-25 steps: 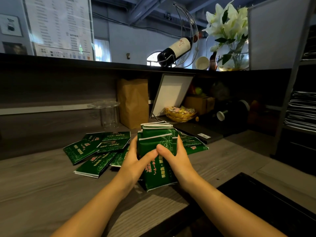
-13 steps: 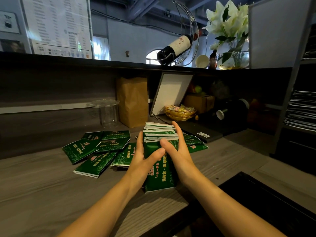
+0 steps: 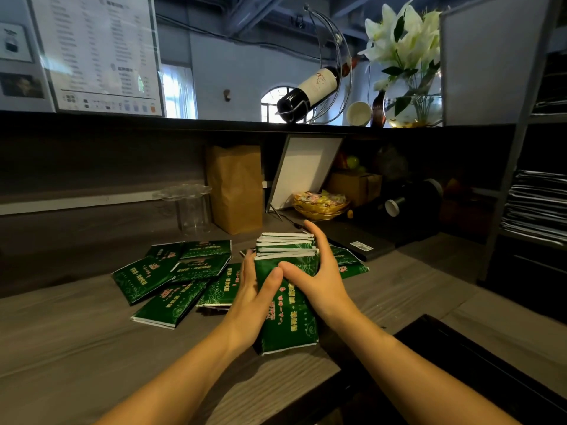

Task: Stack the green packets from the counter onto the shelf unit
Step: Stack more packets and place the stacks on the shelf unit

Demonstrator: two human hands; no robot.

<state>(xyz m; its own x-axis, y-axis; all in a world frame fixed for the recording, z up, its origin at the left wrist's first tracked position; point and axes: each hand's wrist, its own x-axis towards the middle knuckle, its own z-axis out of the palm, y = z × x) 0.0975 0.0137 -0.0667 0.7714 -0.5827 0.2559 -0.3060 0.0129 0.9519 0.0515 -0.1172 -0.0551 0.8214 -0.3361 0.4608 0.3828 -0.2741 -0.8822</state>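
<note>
A bundle of green packets point(image 3: 288, 305) stands on edge on the grey wooden counter point(image 3: 92, 348), white top edges lined up. My left hand point(image 3: 250, 297) holds its left side, fingers along the edge and thumb across the front. My right hand point(image 3: 320, 280) grips the right side, fingers reaching up past the top and thumb meeting the left thumb. Several loose green packets point(image 3: 171, 277) lie scattered to the left, and more packets point(image 3: 349, 265) lie behind my right hand. The shelf unit point(image 3: 518, 167) stands at the far right.
Behind the packets stand a clear glass jar point(image 3: 191, 210), a brown paper bag point(image 3: 234, 188), a leaning white board point(image 3: 306, 170) and a gold basket of sweets point(image 3: 319, 205). Paper stacks point(image 3: 537, 204) fill the shelf. A black tray point(image 3: 478, 372) lies front right.
The fanned packets have been squared into a tighter upright bundle. My right fingers have slid higher along its side; both hands stay on it in about the same place.
</note>
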